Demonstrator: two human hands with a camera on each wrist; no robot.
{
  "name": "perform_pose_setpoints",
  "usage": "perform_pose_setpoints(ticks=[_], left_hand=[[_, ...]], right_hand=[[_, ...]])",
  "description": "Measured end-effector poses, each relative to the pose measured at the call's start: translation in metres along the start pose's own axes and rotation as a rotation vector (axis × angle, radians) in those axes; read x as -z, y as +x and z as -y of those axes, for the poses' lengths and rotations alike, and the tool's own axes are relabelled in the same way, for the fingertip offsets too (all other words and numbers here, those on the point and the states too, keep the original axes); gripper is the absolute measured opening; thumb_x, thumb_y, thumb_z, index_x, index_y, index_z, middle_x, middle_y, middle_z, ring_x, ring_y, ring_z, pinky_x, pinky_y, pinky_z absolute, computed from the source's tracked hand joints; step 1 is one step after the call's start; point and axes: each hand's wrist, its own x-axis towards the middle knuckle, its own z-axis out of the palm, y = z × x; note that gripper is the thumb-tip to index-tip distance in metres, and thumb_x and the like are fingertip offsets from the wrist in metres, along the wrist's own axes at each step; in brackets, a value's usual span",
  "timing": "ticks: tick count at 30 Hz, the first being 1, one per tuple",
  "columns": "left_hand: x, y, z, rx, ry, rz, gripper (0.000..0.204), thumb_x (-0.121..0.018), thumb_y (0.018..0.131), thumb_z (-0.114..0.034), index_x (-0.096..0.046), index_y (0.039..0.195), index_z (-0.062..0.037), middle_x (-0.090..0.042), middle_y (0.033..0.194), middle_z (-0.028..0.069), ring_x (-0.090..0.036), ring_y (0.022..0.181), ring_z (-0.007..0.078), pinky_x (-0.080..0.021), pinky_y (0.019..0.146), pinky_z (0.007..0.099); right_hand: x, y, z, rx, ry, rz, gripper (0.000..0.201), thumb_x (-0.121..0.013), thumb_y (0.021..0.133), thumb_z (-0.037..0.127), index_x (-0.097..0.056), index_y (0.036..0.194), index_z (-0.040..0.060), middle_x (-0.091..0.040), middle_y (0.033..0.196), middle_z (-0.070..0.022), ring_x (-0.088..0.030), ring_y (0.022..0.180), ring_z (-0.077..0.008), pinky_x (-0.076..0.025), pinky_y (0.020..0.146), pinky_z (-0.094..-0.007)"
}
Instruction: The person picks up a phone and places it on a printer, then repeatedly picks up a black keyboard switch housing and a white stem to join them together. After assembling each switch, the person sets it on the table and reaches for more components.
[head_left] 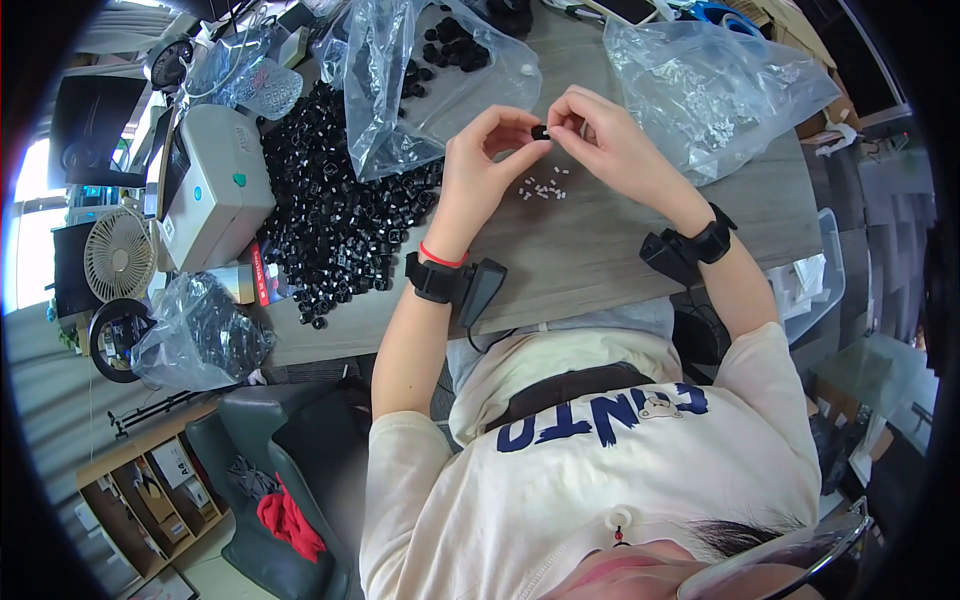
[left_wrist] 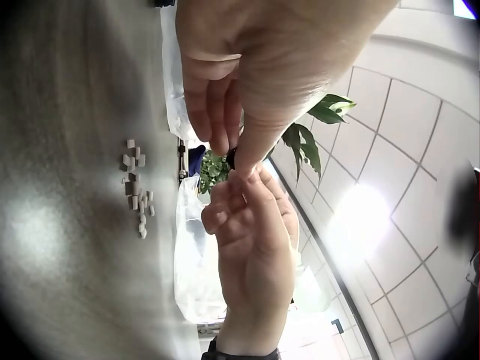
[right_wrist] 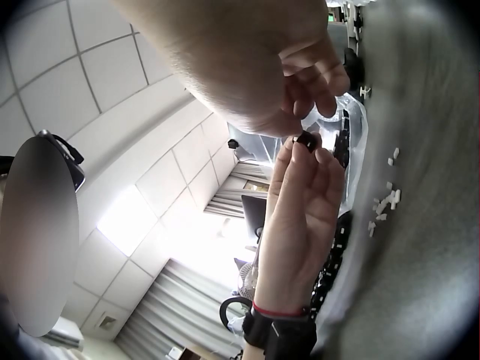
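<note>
A small black plastic part is held up between both hands, over the table. My left hand pinches it between thumb and fingers. From the other side my right hand meets it, thumb and forefinger pinched together at its near end and hiding some of it. In the right wrist view the black part shows at the left fingertips, right beside the right thumb. Below the hands, several tiny white pieces lie scattered on the grey table.
To the left spreads a big heap of black plastic parts. A clear bag with more black parts lies behind the left hand, another clear bag behind the right. A white box-shaped machine stands left of the heap.
</note>
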Motion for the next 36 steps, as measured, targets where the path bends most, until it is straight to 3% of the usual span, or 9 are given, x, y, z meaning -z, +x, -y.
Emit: perform_pose_setpoints(ticks=[8,11,16,19,23,24,27,36], left_hand=[[0.002,-0.001,-0.002,-0.003,0.045,0.008,0.021,-0.075,0.079,-0.004,-0.069,0.098,0.0007,-0.069,0.091,0.0060,-0.066,0.083,0.0129,-0.053,0.081,0.0266],[0.003,-0.001,-0.002,0.012,0.031,0.021,0.021,-0.075,0.079,-0.005,-0.069,0.099,0.0008,-0.070,0.092,0.0064,-0.066,0.083,0.0126,-0.053,0.080,0.0265],[0.007,-0.001,-0.003,0.022,0.003,0.093,0.022,-0.073,0.082,-0.005,-0.069,0.103,0.0006,-0.070,0.094,0.0055,-0.065,0.085,0.0112,-0.052,0.079,0.0244],[0.005,-0.001,-0.009,0.028,-0.117,0.054,0.021,-0.071,0.085,-0.005,-0.069,0.104,0.0003,-0.070,0.095,0.0044,-0.065,0.088,0.0101,-0.050,0.080,0.0230],[0.008,0.001,-0.004,0.061,-0.220,-0.022,0.020,-0.067,0.088,-0.004,-0.068,0.107,-0.0001,-0.069,0.099,0.0035,-0.063,0.091,0.0088,-0.048,0.082,0.0215],[0.010,0.001,-0.002,0.078,-0.238,-0.051,0.019,-0.066,0.088,-0.004,-0.068,0.107,-0.0003,-0.069,0.100,0.0032,-0.063,0.092,0.0084,-0.048,0.083,0.0211],[0.011,0.001,0.001,0.096,-0.252,-0.058,0.019,-0.066,0.089,-0.004,-0.068,0.108,-0.0004,-0.069,0.102,0.0038,-0.063,0.093,0.0085,-0.048,0.084,0.0217],[0.006,0.002,-0.003,0.068,-0.348,-0.046,0.021,-0.066,0.089,-0.004,-0.066,0.109,-0.0002,-0.068,0.107,0.0053,-0.063,0.095,0.0096,-0.049,0.086,0.0233]], right_hand=[[0.002,0.001,-0.002,-0.016,-0.025,0.009,0.009,-0.060,0.092,0.010,-0.056,0.093,0.0021,-0.050,0.084,-0.0005,-0.048,0.073,-0.0079,-0.040,0.062,-0.0227],[0.006,0.003,-0.005,-0.136,0.063,0.041,0.012,-0.063,0.091,0.013,-0.056,0.091,0.0038,-0.050,0.080,0.0018,-0.047,0.071,-0.0061,-0.039,0.061,-0.0211],[0.011,0.010,-0.018,-0.154,0.151,0.115,0.015,-0.067,0.089,0.016,-0.057,0.090,0.0050,-0.051,0.077,0.0039,-0.048,0.069,-0.0046,-0.039,0.058,-0.0200],[0.020,0.012,-0.013,-0.412,0.317,0.267,0.014,-0.067,0.089,0.016,-0.058,0.090,0.0050,-0.055,0.076,0.0016,-0.052,0.069,-0.0039,-0.040,0.057,-0.0214],[0.026,0.009,0.000,-0.435,-0.004,0.426,0.012,-0.064,0.088,0.013,-0.060,0.089,0.0019,-0.060,0.076,-0.0048,-0.057,0.069,-0.0088,-0.044,0.058,-0.0259],[0.024,0.009,-0.004,-0.431,-0.005,0.431,0.012,-0.064,0.088,0.013,-0.060,0.089,0.0019,-0.060,0.076,-0.0048,-0.057,0.069,-0.0088,-0.044,0.058,-0.0259],[0.014,0.004,-0.021,-0.093,-0.201,0.362,0.011,-0.061,0.086,0.009,-0.061,0.088,-0.0018,-0.063,0.080,-0.0120,-0.059,0.069,-0.0180,-0.047,0.061,-0.0310],[0.008,-0.001,-0.017,-0.023,-0.319,0.376,0.011,-0.056,0.081,0.006,-0.061,0.084,-0.0038,-0.063,0.082,-0.0180,-0.062,0.078,-0.0326,-0.049,0.068,-0.0372]])
